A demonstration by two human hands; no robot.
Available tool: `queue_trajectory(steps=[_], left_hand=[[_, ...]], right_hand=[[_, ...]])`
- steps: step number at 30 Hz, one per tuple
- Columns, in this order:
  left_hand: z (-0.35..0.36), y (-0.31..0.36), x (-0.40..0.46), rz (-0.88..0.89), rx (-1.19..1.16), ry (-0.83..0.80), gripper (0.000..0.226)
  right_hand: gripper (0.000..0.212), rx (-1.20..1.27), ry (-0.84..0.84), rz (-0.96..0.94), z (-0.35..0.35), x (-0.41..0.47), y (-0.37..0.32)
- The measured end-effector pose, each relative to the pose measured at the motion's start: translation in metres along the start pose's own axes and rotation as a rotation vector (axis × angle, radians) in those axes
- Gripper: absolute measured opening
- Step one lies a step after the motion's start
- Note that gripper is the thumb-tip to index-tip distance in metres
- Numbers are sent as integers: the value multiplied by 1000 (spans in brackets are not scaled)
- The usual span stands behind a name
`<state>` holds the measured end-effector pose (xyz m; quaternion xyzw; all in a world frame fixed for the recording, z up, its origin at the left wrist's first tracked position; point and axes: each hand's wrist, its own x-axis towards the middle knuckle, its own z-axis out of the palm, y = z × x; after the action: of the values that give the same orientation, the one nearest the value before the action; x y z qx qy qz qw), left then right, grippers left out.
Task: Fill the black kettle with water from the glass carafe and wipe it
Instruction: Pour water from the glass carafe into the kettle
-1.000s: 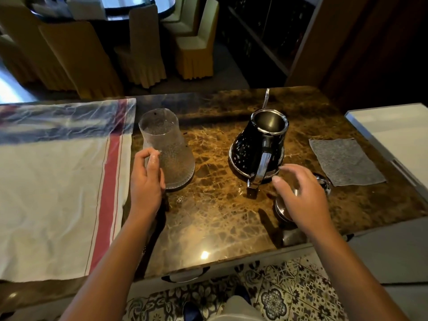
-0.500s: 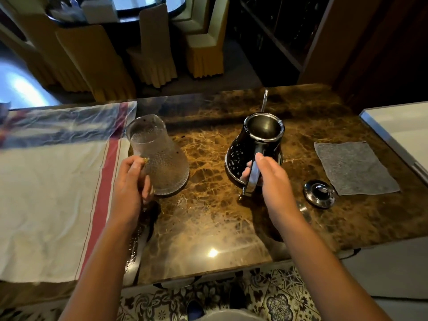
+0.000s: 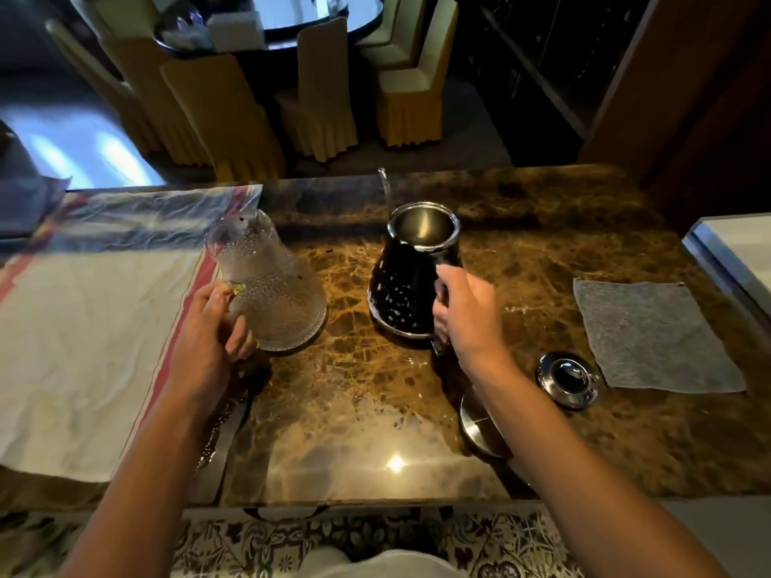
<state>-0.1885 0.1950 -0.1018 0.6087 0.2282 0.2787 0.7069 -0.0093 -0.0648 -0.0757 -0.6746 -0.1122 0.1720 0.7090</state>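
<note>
On the marble counter point(image 3: 342, 410), unlabelled kettle point(image 3: 411, 281) beside carafe point(image 3: 271, 285).

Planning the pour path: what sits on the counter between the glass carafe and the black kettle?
Nothing: in the head view, only bare marble counter separates the glass carafe from the black kettle.

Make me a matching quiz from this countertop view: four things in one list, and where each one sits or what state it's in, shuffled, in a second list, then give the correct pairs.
Things:
1. glass carafe
2. black kettle
3. kettle lid
4. grey cloth

Places or states:
A. lying flat at the right end of the counter
B. open at the top, its handle held by the right hand
C. lying off the kettle, beside the near left corner of the cloth
D. gripped by the left hand, next to the striped towel

Pairs: 1-D, 2-B, 3-C, 4-A
</note>
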Motion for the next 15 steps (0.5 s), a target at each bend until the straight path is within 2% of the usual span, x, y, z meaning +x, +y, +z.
queue_trajectory(steps=[3, 7, 9, 12, 15], left_hand=[[3, -2, -4, 9, -16, 54, 30], [9, -12, -7, -30, -128, 104, 31], [12, -18, -11, -11, -70, 185, 41], [19, -23, -17, -54, 138, 330, 66], [18, -16, -16, -80, 205, 331, 71]], right_hand=[[36, -10, -46, -18, 7, 7, -1], [39, 26, -131, -44, 25, 5, 5], [43, -6, -135, -79, 30, 5, 13], [45, -15, -131, -103, 32, 5, 18], [49, 18, -102, -125, 33, 4, 21]])
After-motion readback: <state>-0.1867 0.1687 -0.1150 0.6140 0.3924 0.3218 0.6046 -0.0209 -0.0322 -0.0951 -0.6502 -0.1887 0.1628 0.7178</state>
